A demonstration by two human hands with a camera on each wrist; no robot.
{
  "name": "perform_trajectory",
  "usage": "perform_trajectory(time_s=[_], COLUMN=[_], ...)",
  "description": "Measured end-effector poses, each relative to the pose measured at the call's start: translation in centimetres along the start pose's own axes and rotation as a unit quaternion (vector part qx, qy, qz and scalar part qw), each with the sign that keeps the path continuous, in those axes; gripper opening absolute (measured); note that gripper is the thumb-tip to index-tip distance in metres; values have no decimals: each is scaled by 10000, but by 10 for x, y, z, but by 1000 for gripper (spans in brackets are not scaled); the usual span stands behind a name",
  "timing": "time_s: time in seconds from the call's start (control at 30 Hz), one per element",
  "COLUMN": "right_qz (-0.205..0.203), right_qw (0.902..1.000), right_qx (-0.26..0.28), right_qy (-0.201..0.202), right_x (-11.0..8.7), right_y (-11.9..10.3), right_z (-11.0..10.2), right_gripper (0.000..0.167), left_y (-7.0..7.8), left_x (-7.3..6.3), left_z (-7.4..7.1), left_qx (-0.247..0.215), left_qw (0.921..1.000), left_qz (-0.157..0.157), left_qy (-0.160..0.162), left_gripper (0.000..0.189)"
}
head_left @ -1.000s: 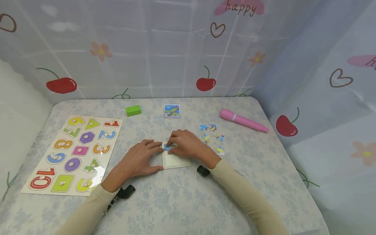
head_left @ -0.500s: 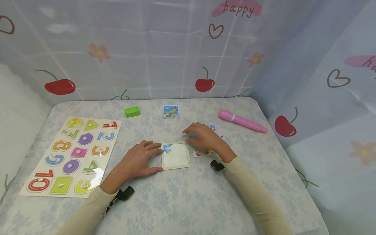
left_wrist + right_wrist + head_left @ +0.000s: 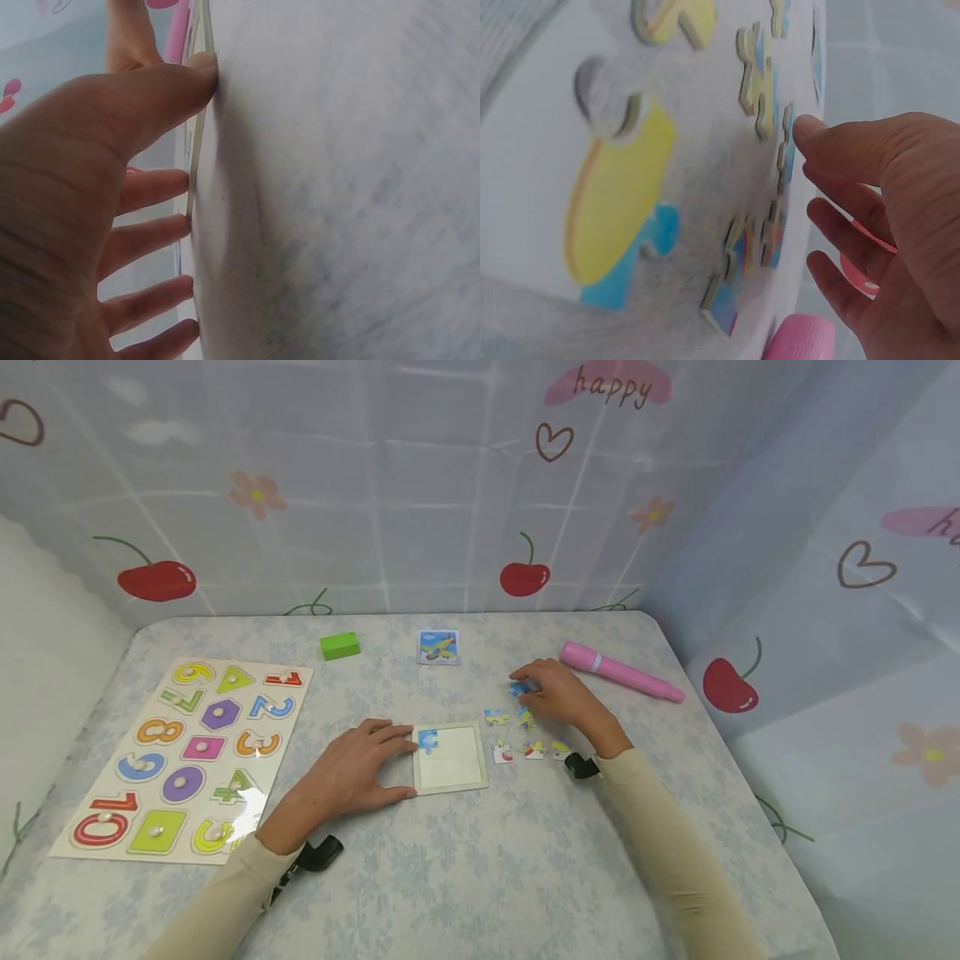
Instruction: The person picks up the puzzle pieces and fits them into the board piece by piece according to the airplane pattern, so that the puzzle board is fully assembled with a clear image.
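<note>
A small square puzzle tray [image 3: 483,756] lies at mid-table, with one blue jigsaw piece [image 3: 427,741] in its far left corner. My left hand [image 3: 348,768] rests beside it, fingers spread and fingertips against its left edge. In the left wrist view the thumb [image 3: 196,73] touches the tray's edge. My right hand [image 3: 558,693] is over the loose pieces, its thumb and index finger at a blue jigsaw piece [image 3: 517,689]. In the right wrist view that piece [image 3: 786,150] lies flat just under the thumb tip; no grip on it shows.
Several loose jigsaw pieces [image 3: 502,752] lie right of the tray. A picture card [image 3: 438,647] and a green block [image 3: 340,646] are at the back. A pink pen-shaped stick [image 3: 622,672] lies back right, a number-and-shape board [image 3: 168,714] on the left.
My right hand has left the blue piece in the tray's corner and moved right and away to another blue piece among the loose ones. The left hand has stayed at the tray's edge.
</note>
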State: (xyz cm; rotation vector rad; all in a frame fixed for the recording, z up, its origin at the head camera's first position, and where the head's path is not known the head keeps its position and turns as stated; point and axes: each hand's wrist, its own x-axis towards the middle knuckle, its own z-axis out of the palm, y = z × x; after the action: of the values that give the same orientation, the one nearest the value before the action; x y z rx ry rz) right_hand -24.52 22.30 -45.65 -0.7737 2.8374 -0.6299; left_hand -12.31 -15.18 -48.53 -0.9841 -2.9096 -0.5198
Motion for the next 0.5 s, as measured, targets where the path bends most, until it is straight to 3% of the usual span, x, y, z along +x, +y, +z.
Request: perform_trajectory(time_s=[0.5], right_qz=[-164], right_qw=[9997], right_qx=[198], right_qy=[55], right_x=[-1], right_y=[16], right_z=[1], right_gripper=[31], left_y=[1], left_x=[-1], left_z=[1], left_qx=[-104], left_qw=[9999], left_qz=[-4], left_qy=[49], left_gripper=[68])
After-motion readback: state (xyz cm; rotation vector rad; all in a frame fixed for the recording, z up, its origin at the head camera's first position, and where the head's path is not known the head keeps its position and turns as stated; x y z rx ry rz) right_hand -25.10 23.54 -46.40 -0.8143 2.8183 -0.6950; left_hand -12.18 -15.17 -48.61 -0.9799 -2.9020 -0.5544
